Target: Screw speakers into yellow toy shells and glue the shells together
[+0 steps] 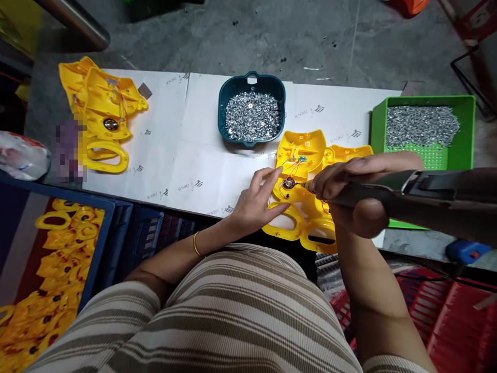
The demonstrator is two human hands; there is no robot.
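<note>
Across the white-sheeted surface (174,119) we have a green tray (468,134) of small metal pieces at our right, the opened yellow shell (314,147) just beside it and close to us, and a smaller teal basin (234,89) of metal pieces beyond. Our right hand (341,178) is wrapped around a dark powered screwdriver (427,212), its tip at a round dark part (289,183) in the shell. Our left hand (254,204), thumb and fingers spread, is at the shell's left edge.

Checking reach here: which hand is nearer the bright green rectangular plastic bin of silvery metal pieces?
Right. The right hand partly covers the bin in this view; the left hand is well left of it, at a yellow plastic shell.
</note>
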